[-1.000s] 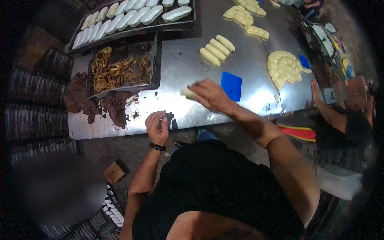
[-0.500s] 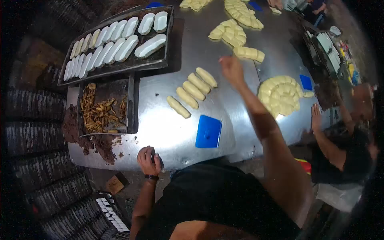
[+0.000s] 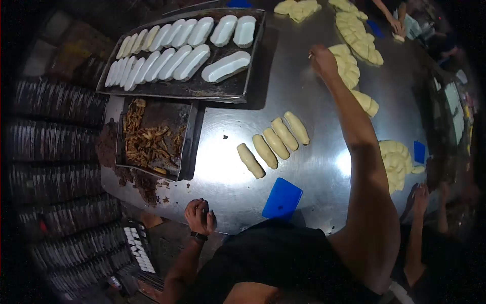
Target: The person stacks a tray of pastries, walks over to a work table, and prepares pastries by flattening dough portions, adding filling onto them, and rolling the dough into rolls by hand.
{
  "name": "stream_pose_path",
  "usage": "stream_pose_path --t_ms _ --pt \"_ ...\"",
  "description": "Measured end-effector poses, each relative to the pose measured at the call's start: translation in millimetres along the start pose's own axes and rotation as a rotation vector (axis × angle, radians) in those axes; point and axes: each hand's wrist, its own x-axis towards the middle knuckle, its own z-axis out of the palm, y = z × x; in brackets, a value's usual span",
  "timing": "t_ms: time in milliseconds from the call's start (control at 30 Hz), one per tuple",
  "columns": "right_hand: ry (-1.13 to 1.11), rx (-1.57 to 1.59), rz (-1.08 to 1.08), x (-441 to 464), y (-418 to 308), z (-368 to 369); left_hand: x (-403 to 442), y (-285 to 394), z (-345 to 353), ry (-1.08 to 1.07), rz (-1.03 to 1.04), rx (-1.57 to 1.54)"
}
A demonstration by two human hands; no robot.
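Observation:
My right hand (image 3: 324,62) is stretched far over the metal table, at the left edge of a pile of dough pieces (image 3: 346,66). Its fingers are curled together; what they hold, if anything, is too small to name. My left hand (image 3: 199,217) rests at the table's near edge with its fingers curled and the thumb apart, near something dark that I cannot make out. Between my hands lie several dough rolls (image 3: 275,144) side by side. A blue scraper (image 3: 282,198) lies just below them, close to my body.
At the upper left, a dark tray (image 3: 223,93) bears white paper moulds, some filled. Below it a smaller tray (image 3: 188,147) holds brown strips, with dark crumbly filling (image 3: 144,190) beside it. More dough (image 3: 396,162) lies on the right, near a co-worker's hand (image 3: 420,198).
My right hand has gone from above the near table to the far dough pile. One more roll now lies at the row's left end. My left hand stays near the edge; the view has shifted.

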Motion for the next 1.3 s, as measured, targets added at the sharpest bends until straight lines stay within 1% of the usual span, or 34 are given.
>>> stream_pose_path --t_ms 33,100,133,167,233,267,300,333,367,400,433,467,533,567,667,700,800,833,867,933,967,1000,1067,1100,1133,1167,1200,1233,1267,1300 --pt "0.083 0.154 0.039 -4 -21 -19 4 2 1 0.027 -0.008 -0.037" --pt "0.219 0.47 0.101 -39 -81 -57 17 2 16 0.159 -0.156 -0.297" --pt "0.216 0.736 0.138 -56 -105 -64 35 18 30 0.294 -0.363 -0.746" --pt "0.19 1.007 0.178 -74 -131 -68 74 64 2 0.309 -0.402 -0.931" --pt "-0.03 1.421 0.379 -119 -203 -90 119 75 20 0.386 -0.321 -0.893" --pt "-0.074 1.669 0.386 -142 -243 -96 145 113 -9 0.421 -0.477 -1.202" --pt "-0.163 1.795 0.365 -163 -269 -89 156 120 -6 0.515 -0.438 -1.163" --pt "-0.206 1.881 0.37 -180 -298 -88 162 120 -9 0.603 -0.393 -1.122" --pt "-0.26 2.028 0.407 -197 -325 -90 160 115 -16 0.686 -0.415 -1.146" --pt "-0.362 2.106 0.421 -209 -349 -103 156 110 -23 0.758 -0.435 -1.17" --pt "-0.468 2.144 0.369 -214 -364 -118 150 104 -31 0.821 -0.453 -1.195" --pt "-0.569 2.18 0.319 -218 -377 -127 141 95 -41 0.801 -0.418 -1.189" --pt "-0.424 1.71 0.221 -225 -393 -107 118 82 -69 0.738 -0.352 -1.178" --pt "-0.348 1.473 0.177 -228 -402 -98 109 78 -79 0.671 -0.307 -1.229" --pt "0.047 1.317 0.117 -243 -460 -92 87 64 -96 0.819 -0.275 -1.108" --pt "0.077 1.41 0.123 -247 -478 -92 81 65 -109 0.904 -0.315 -1.112" --pt "-0.161 1.532 0.414 -261 -530 -103 51 23 -122 0.859 -0.481 -1.201" --pt "-0.318 1.615 0.493 -265 -534 -85 39 5 -132 0.807 -0.53 -1.197" --pt "-0.436 1.559 0.506 -276 -531 -78 24 -5 -140 0.779 -0.583 -1.296" --pt "-0.653 1.427 0.524 -294 -530 -100 -7 -34 -141 0.719 -0.659 -1.284" --pt "-0.809 1.421 0.533 -304 -521 -88 -24 -44 -142 0.653 -0.718 -1.283" --pt "-0.966 1.401 0.534 -313 -513 -76 -37 -63 -124 0.528 -0.925 -1.411" --pt "-1.136 1.472 0.494 -336 -526 -102 -56 -79 -121 0.406 -1.074 -1.7" --pt "-1.307 1.349 0.478 -333 -512 -97 -65 -92 -96 0.286 -0.984 -1.961" --pt "-1.292 1.212 0.494 -324 -513 -100 -73 -104 -63 0.106 -0.928 -2.127" --pt "-1.272 1.081 0.522 -310 -515 -108 -68 -94 -71 0.048 -0.895 -2.172" --pt "-1.118 1.284 0.5 -290 -522 -122 -65 -83 -78 -0.018 -0.872 -2.216" --pt "-0.706 1.102 0.314 -270 -549 -171 -56 -87 -69 -0.096 -0.752 -2.415" --pt "-0.404 0.97 0.147 -246 -550 -199 -44 -95 -77 -0.259 -0.724 -2.561" --pt "-0.117 0.852 -0.019 -226 -541 -222 -27 -89 -90 -0.201 -0.789 -2.55"
